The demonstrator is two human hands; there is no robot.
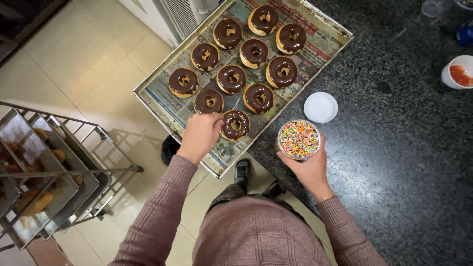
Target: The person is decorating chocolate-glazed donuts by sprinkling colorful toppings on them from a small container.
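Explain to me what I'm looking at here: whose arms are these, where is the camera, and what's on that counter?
There is no machine here. The camera sits on a person's head and looks straight down, so the two arms in knitted sleeves are that person's own.

The left hand rests at the near end of a metal tray lined with printed paper, its fingers at a chocolate-glazed doughnut that bears a few sprinkles. Nine more glazed doughnuts lie on the tray, plain.

The right hand holds a clear tub of coloured sprinkles, open at the top. Its white lid seems to lie beside it on the dark speckled counter. At the far right stands a white bowl of something red.

To the left, on the tiled floor, is a metal rack with trays.
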